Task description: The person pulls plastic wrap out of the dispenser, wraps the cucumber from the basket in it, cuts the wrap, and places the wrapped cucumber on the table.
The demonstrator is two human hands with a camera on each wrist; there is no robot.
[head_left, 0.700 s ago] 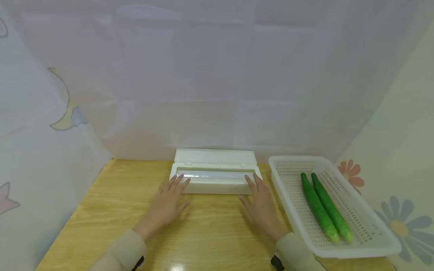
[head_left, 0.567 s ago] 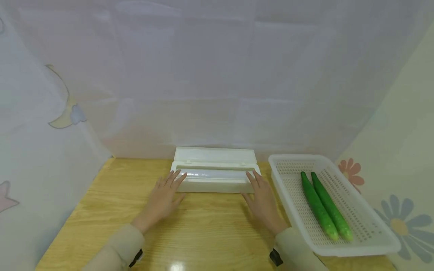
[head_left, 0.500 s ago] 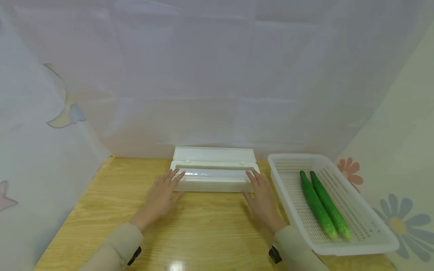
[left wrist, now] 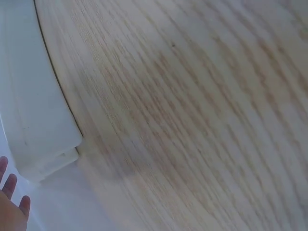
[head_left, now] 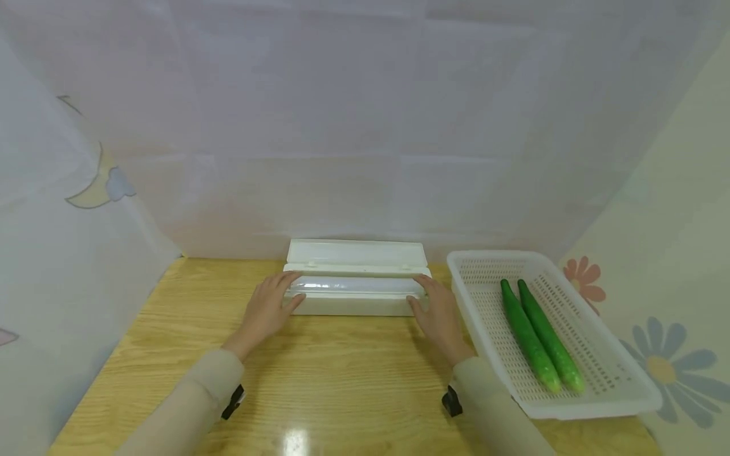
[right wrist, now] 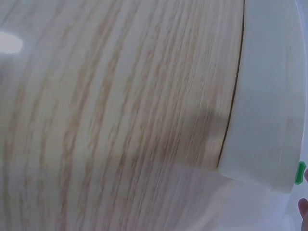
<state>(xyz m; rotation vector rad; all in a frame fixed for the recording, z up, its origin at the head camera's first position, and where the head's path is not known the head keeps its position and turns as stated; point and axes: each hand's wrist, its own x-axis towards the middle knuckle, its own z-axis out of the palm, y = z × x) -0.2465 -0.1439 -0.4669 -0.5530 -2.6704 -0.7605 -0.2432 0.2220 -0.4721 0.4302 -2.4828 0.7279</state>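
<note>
A long white cling film dispenser point(head_left: 353, 308) sits at the back of the table, its lid point(head_left: 356, 253) raised. Inside lies a shiny roll of cling film point(head_left: 356, 285). My left hand point(head_left: 267, 307) is at the left end of the dispenser, fingertips over the roll's back side and thumb at its front. At the opposite end my right hand point(head_left: 439, 310) mirrors it, with fingers and thumb apart around the roll's end. Only a few left fingertips point(left wrist: 10, 185) show in the left wrist view, beside the dispenser's end. A small green piece point(right wrist: 300, 173) shows beside the right fingertips.
To the right stands a white perforated basket point(head_left: 496, 354) holding two green cucumbers point(head_left: 527, 339) point(head_left: 552, 339). The wooden table point(head_left: 353, 380) ends at a pale cloth backdrop point(head_left: 342, 158) behind the dispenser.
Both hands have moved from flat, spread fingers over the dispenser's front to fingers bent over the roll's ends, thumbs raised to the front rim. The head view has tilted slightly upward-down, shifting the scene upward.
</note>
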